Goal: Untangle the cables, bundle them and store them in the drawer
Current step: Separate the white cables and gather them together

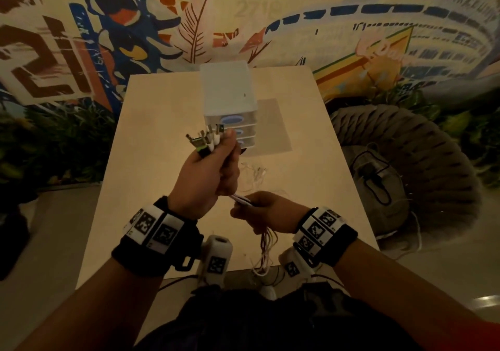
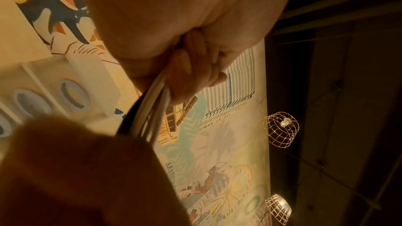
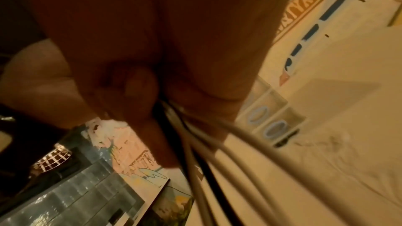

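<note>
My left hand (image 1: 216, 166) is raised above the table and grips several cables near their plug ends (image 1: 208, 138), which stick up out of the fist. Just below it, my right hand (image 1: 262, 211) holds the same cables (image 1: 243, 199) lower down; their loose lengths (image 1: 266, 253) hang over the table's near edge. The left wrist view shows white and dark cables (image 2: 150, 109) running out of the curled fingers (image 2: 195, 68). The right wrist view shows the cables (image 3: 195, 143) fanning out from under the closed fingers (image 3: 139, 83). A white drawer unit (image 1: 230, 104) stands behind, its drawers closed.
The light wooden table (image 1: 151, 134) carries the drawer unit at its middle back. Thin pale wires (image 1: 254, 172) lie in front of the unit. A grey woven pouf (image 1: 411, 177) stands to the right of the table. A painted mural wall rises behind.
</note>
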`<move>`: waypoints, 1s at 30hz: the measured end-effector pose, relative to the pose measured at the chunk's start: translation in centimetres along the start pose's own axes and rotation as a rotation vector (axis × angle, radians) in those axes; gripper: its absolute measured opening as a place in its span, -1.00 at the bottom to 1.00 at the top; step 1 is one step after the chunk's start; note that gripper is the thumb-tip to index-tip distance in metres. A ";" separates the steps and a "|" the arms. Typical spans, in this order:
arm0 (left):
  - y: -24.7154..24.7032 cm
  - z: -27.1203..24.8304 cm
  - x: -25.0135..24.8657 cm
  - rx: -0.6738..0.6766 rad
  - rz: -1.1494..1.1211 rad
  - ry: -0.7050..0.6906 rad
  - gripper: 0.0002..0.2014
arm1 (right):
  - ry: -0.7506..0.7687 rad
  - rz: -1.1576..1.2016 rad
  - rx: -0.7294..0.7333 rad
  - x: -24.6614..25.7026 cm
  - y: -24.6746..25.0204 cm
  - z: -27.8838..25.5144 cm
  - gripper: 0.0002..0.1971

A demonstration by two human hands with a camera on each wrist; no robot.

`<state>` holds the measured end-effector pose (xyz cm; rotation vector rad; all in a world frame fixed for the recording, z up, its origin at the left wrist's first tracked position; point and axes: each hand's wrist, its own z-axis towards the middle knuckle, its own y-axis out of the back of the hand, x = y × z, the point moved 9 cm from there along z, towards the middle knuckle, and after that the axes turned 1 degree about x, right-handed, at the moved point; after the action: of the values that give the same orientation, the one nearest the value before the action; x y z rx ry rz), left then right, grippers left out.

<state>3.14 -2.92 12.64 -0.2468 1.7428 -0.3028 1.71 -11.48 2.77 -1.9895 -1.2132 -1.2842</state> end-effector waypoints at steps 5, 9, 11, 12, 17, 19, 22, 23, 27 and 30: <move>1.7 0.0 -1.6 -0.069 -0.069 -0.052 -0.59 | -0.180 -0.007 -0.022 -8.4 0.3 -1.4 -0.53; 2.6 0.0 -2.2 -0.100 -0.094 -0.056 -0.61 | -0.345 -0.062 -0.106 -15.9 1.3 -3.4 -0.49; 2.4 0.0 -1.9 -0.090 -0.092 -0.050 -0.61 | -0.377 -0.061 -0.146 -18.0 1.6 -4.1 -0.51; 2.5 0.1 -1.9 -0.094 -0.090 -0.052 -0.61 | -0.407 -0.080 -0.161 -19.2 1.7 -4.4 -0.53; 4.1 0.7 -2.0 -0.127 -0.081 -0.024 -0.60 | -0.491 -0.295 -0.190 -22.1 1.8 -6.2 -0.59; 4.0 0.8 -1.3 -0.124 -0.064 0.005 -0.61 | -0.475 -0.323 -0.207 -22.4 2.0 -6.1 -0.61; 3.5 0.9 -0.6 -0.115 -0.055 0.040 -0.62 | -0.463 -0.295 -0.210 -23.4 1.7 -5.8 -0.69; 3.6 0.9 -0.5 -0.119 -0.049 0.052 -0.61 | -0.437 -0.296 -0.205 -23.5 1.5 -5.8 -0.71; 5.8 1.0 -0.2 -0.167 -0.059 0.095 -0.60 | -0.241 -0.449 -0.190 -21.3 0.9 -5.7 -0.59; 7.6 1.1 0.5 -0.209 -0.107 0.140 -0.58 | -0.162 -0.385 -0.287 -18.2 2.2 -5.4 -0.65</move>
<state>4.11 3.99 9.39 -0.4815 1.9049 -0.2189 -1.99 -24.28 -10.93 -2.1649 -1.6290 -1.5801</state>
